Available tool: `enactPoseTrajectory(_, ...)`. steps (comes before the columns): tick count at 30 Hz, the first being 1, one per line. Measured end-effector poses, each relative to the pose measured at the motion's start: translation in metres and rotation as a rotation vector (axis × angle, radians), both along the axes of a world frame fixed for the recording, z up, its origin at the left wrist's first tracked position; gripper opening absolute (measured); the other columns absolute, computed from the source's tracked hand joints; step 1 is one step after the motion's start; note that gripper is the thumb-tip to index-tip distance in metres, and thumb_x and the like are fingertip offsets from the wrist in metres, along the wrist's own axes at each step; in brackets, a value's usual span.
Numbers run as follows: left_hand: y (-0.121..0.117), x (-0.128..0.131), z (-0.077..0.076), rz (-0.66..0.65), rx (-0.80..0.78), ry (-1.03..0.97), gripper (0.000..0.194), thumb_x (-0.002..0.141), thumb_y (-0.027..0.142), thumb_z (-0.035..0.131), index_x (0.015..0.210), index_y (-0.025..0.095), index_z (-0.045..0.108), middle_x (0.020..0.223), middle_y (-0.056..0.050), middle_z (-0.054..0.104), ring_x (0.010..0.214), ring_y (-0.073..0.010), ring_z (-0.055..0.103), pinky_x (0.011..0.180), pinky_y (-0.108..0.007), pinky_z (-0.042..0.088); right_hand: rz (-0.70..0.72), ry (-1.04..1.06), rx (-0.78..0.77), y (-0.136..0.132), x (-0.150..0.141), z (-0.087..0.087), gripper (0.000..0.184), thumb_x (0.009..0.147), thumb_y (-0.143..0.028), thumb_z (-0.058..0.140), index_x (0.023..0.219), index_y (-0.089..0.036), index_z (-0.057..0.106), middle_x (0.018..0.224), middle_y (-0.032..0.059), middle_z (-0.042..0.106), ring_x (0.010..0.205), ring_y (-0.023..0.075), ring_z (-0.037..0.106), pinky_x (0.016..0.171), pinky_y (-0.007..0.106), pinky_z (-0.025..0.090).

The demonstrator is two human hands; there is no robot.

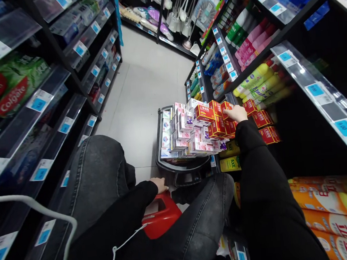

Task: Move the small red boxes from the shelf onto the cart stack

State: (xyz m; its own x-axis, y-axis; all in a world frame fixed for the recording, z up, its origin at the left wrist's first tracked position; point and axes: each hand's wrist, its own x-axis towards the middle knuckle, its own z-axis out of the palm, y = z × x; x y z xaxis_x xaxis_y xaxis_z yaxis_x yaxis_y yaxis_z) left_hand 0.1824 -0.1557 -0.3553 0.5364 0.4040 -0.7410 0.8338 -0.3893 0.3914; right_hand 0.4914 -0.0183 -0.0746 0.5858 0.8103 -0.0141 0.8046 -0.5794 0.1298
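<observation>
Your left grip (pixel 159 184) is resting, its closure unclear, on a smooth, rounded red plastic piece (pixel 166 223). Farther out, a black-rimmed cart (pixel 183 170) is carrying stacked rectangular LUX cartons (pixel 197 142). At the stack's right, your right grip (pixel 235 114) is touching a red cardboard soap box (pixel 226 105); how tightly, I cannot tell. Beyond, slick yellow bottles (pixel 257 78) are lying side by side.

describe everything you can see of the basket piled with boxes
The basket is dark, apparently plastic, with a smooth rim curving round its near end. A dark loop, perhaps a handle, juts out there. It stands in the aisle ahead of the person's knees, beside the right-hand shelves. Pale pink-and-white boxes fill it and rise above the rim, with red boxes on top toward the shelf side. The right hand touches a red box there. Its base is hidden.
</observation>
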Motion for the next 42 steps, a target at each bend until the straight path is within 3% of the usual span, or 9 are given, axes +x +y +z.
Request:
enactPoseTrajectory(7, 0.0, -0.001, -0.001, 0.013, -0.013, -0.021, 0.058, 0.083, 0.043, 0.048, 0.129, 0.009, 0.055, 0.128, -0.022, 0.059, 0.119, -0.0323, 0.056, 0.097, -0.039, 0.043, -0.014, 0.012, 0.017, -0.003, 0.0, -0.025, 0.068, 0.077, -0.053, 0.061, 0.123, -0.003, 0.059, 0.122, 0.026, 0.058, 0.116, 0.0332, 0.056, 0.098, 0.04, 0.043)
enactPoseTrajectory(12, -0.001, 0.0, -0.005, 0.01, -0.012, -0.026, 0.059, 0.084, 0.043, 0.048, 0.129, 0.006, 0.054, 0.127, -0.024, 0.059, 0.118, -0.0336, 0.057, 0.096, -0.04, 0.044, 0.015, -0.031, 0.127, -0.016, -0.009, -0.032, 0.069, 0.081, -0.056, 0.055, 0.124, -0.004, 0.057, 0.133, 0.0289, 0.045, 0.127, 0.0398, 0.041, 0.1, 0.054, 0.037)
enactPoseTrajectory(16, -0.001, 0.0, -0.008, 0.011, -0.005, -0.02, 0.057, 0.085, 0.043, 0.048, 0.128, 0.006, 0.054, 0.126, -0.025, 0.059, 0.118, -0.0329, 0.057, 0.096, -0.04, 0.044, 0.128, 0.053, 0.197, -0.027, 0.011, -0.025, 0.063, 0.078, -0.056, 0.057, 0.126, -0.015, 0.058, 0.13, 0.0201, 0.048, 0.122, 0.0363, 0.044, 0.098, 0.053, 0.038)
enactPoseTrajectory(22, -0.001, 0.0, -0.004, -0.006, -0.011, -0.013, 0.056, 0.086, 0.042, 0.047, 0.128, 0.006, 0.054, 0.127, -0.024, 0.059, 0.119, -0.0328, 0.057, 0.097, -0.04, 0.044, 0.313, 0.139, 0.248, -0.04, 0.071, 0.002, 0.062, 0.074, -0.038, 0.062, 0.13, -0.012, 0.054, 0.12, 0.0169, 0.055, 0.109, 0.0291, 0.054, 0.1, 0.045, 0.04)
enactPoseTrajectory(26, 0.0, 0.0, -0.005, -0.015, -0.018, -0.015, 0.058, 0.085, 0.043, 0.047, 0.129, 0.006, 0.054, 0.127, -0.024, 0.059, 0.119, -0.0325, 0.057, 0.096, -0.039, 0.044, 0.456, 0.176, 0.06, -0.032, 0.075, 0.006, 0.093, 0.054, -0.036, 0.08, 0.139, -0.019, 0.046, 0.137, 0.0138, 0.045, 0.127, 0.0361, 0.038, 0.106, 0.052, 0.031)
enactPoseTrajectory(30, 0.0, -0.001, -0.009, 0.01, -0.009, -0.021, 0.056, 0.084, 0.041, 0.049, 0.129, 0.009, 0.055, 0.127, -0.023, 0.06, 0.118, -0.0327, 0.058, 0.096, -0.04, 0.045, 0.46, 0.215, -0.122, -0.01, 0.061, -0.001, 0.119, 0.035, -0.03, 0.088, 0.143, -0.029, 0.039, 0.149, 0.0105, 0.034, 0.131, 0.0444, 0.028, 0.103, 0.064, 0.026)
enactPoseTrajectory(36, -0.002, -0.002, -0.013, 0.027, -0.002, -0.002, 0.056, 0.084, 0.042, 0.05, 0.128, 0.006, 0.055, 0.124, -0.024, 0.061, 0.117, -0.0332, 0.058, 0.096, -0.04, 0.045, 0.472, 0.124, -0.292, 0.019, 0.053, -0.011, 0.118, 0.038, -0.026, 0.086, 0.145, -0.028, 0.035, 0.146, 0.0131, 0.038, 0.13, 0.0483, 0.027, 0.099, 0.067, 0.028)
enactPoseTrajectory(42, -0.003, 0.001, -0.023, 0.028, 0.005, -0.003, 0.056, 0.083, 0.044, 0.05, 0.126, 0.008, 0.056, 0.123, -0.024, 0.062, 0.117, -0.0327, 0.059, 0.096, -0.041, 0.045, 0.463, 0.072, -0.261, 0.036, 0.053, -0.009, 0.108, 0.047, -0.027, 0.08, 0.145, -0.027, 0.034, 0.142, 0.0112, 0.041, 0.124, 0.0439, 0.035, 0.097, 0.06, 0.035)
